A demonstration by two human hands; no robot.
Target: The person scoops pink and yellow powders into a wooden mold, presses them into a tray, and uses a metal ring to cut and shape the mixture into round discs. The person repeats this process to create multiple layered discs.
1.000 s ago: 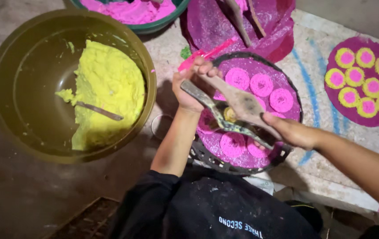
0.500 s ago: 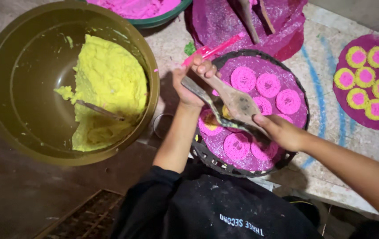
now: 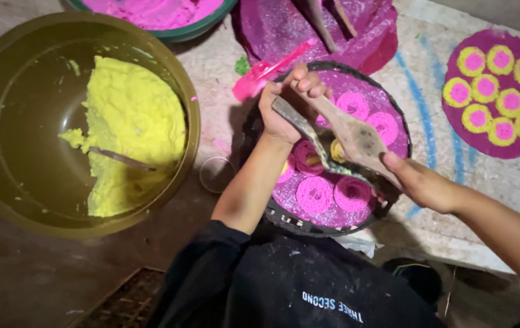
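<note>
Your wooden press [image 3: 357, 138] sits over the round tray [image 3: 401, 130] of pink spirals, dead centre of the frame. Left hand [image 3: 287, 103] is curled tight round its upper handles, right hand [image 3: 421, 182] grips the lower end at 4 o'clock. Big bowl [image 3: 4, 73] of yellow dough [image 3: 132, 121] at 9 o'clock, finished pink-yellow pieces [image 3: 497, 85] at 2 o'clock

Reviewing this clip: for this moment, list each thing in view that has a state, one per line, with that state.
left hand: gripping one end of the wooden press
right hand: gripping the other end
wooden press: held over the round tray
round tray: partly filled with pink coils
olive bowl: part full of yellow dough, utensil inside
purple mat: covered with yellow-and-pink pieces
</note>
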